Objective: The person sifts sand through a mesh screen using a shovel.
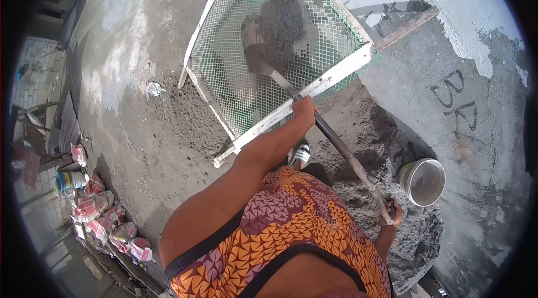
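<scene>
Sand (283,29) sits heaped on the shovel (333,136) blade, held up against the sieve (336,74), which leans tilted on a wooden prop (406,28). To do this throw well, I judge the load should be spread high across the mesh so it runs down the whole slope rather than landing in one clump, with a quick turn of the shaft and no knock to the frame. Left hand (305,108) is closed around the shaft just below the sieve's lower rail. Right hand (392,212) is wrapped around the handle end, low by the hip, over the pile (414,242)

Ground (129,130) is rough grey concrete dusted with fines. Wall (476,102) is patchy grey render with dark scrawled letters. Sieve is a rectangular white-painted timber frame strung with green square wire mesh. Pile looks coarse, clumpy and slightly damp. Shovel has a dark rounded metal blade and a long, slim, worn shaft. Bucket (423,181), round bare metal, stands just beside the pile, near the wall. Bags (106,219), printed and crumpled, lie in a row far left
</scene>
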The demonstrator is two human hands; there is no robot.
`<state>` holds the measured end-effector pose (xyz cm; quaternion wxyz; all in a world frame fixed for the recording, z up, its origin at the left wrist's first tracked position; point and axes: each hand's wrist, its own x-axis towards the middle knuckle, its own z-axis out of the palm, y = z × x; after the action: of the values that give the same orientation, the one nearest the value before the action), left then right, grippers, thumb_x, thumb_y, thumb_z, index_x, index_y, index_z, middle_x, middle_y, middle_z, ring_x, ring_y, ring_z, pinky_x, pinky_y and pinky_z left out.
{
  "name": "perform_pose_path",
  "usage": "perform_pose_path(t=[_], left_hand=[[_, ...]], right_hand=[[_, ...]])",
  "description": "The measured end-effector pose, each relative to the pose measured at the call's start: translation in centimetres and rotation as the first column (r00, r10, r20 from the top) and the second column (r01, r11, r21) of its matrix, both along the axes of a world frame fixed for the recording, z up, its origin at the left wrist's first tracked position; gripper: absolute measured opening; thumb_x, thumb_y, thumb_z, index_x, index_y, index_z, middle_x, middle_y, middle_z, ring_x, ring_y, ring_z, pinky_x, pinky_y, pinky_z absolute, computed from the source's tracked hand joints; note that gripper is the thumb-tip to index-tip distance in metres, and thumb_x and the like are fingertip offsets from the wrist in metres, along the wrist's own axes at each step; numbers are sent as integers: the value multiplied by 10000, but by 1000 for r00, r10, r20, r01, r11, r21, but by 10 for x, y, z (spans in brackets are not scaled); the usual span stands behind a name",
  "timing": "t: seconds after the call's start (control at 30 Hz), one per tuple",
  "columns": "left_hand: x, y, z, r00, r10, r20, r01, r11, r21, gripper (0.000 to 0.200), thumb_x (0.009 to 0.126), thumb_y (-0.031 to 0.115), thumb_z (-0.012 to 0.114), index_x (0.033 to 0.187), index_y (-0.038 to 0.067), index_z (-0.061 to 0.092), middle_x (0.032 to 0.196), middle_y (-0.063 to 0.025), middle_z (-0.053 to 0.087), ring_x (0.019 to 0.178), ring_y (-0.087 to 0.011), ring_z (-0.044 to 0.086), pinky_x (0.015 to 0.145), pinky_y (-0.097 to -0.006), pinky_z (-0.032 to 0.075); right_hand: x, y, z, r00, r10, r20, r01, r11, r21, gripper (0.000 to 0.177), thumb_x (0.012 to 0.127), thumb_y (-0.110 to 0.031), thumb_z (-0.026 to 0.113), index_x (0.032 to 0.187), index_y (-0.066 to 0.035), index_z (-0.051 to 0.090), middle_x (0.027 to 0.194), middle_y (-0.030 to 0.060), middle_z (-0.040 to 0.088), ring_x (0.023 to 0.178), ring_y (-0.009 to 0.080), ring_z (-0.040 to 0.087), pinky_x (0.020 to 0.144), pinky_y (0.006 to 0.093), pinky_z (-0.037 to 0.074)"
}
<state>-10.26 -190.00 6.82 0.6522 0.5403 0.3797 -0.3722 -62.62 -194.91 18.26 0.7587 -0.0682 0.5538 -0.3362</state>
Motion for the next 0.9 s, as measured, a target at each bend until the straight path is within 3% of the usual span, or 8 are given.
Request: perform_pose_path(t=[0.1, 0.23, 0.47, 0.53, 0.63, 0.7, 0.73, 0.9], left_hand=[[6, -12, 25, 974, -39, 222, 58, 995, -81, 323, 831, 66, 614, 1073, -42, 429, 700, -125, 534, 472, -230, 561, 403, -392, 468], [35, 23, 7, 930, 105, 351, -40, 982, -187, 417, 813, 83, 685, 1102, -18, 402, 702, -109, 540, 442, -207, 544, 383, -367, 456], [87, 77, -77, 961, 276, 24, -277, 959, 59, 238, 874, 64, 596, 1070, -13, 485, 675, -118, 533, 511, -237, 540, 447, -420, 445], [82, 49, -142, 983, 176, 58, -181, 980, 85, 190, 894, 145, 584, 983, 10, 485, 657, -130, 540, 513, -250, 551, 457, -420, 442], [28, -14, -33, 993, 80, 88, -93, 983, 157, 159, 882, 204, 600, 924, 106, 481, 691, -113, 535, 560, -261, 544, 485, -432, 409], [-18, -58, -12, 979, 136, 149, -137, 991, -8, 284, 841, 175, 632, 1061, 68, 489, 715, -113, 550, 605, -259, 590, 472, -421, 445], [-37, -80, -17, 980, 7, 201, -26, 995, 93, 356, 834, 140, 635, 1138, 47, 477, 719, -104, 557, 594, -263, 612, 482, -414, 474], [-44, -60, 34, 959, 75, 272, -58, 996, -72, 394, 809, 109, 682, 1116, 6, 456, 684, -100, 554, 484, -243, 591, 451, -399, 496]], right_hand=[[3, -1, 14, 998, 10, 54, -16, 995, 97, 137, 983, -165, 499, 1011, -47, 563, 789, 111, 662, 529, 185, 615, 412, 323, 540], [55, -30, -23, 958, 285, -30, -278, 949, 147, 147, 984, -175, 492, 1008, -55, 573, 778, 93, 666, 543, 184, 626, 406, 330, 534], [115, -78, -56, 893, 448, -37, -439, 887, 141, 168, 987, -193, 479, 1004, -69, 591, 759, 63, 674, 567, 183, 645, 394, 342, 523], [103, -95, -39, 914, 406, 15, -405, 907, 118, 176, 988, -202, 475, 999, -73, 594, 751, 54, 674, 574, 184, 651, 394, 341, 521], [45, -119, -19, 923, 380, 59, -384, 918, 96, 203, 993, -225, 471, 1014, -71, 601, 732, 49, 672, 580, 182, 657, 407, 332, 520], [25, -113, 18, 911, 334, -244, -330, 942, 56, 201, 951, -211, 538, 1072, -67, 611, 728, 44, 672, 572, 179, 652, 425, 357, 530], [12, -118, 29, 896, 371, -245, -360, 928, 90, 204, 947, -211, 543, 1075, -68, 613, 728, 43, 672, 573, 180, 653, 427, 359, 531], [17, -144, 25, 816, 530, -230, -489, 846, 213, 221, 926, -211, 570, 1089, -70, 622, 728, 43, 674, 582, 185, 656, 434, 368, 537]])
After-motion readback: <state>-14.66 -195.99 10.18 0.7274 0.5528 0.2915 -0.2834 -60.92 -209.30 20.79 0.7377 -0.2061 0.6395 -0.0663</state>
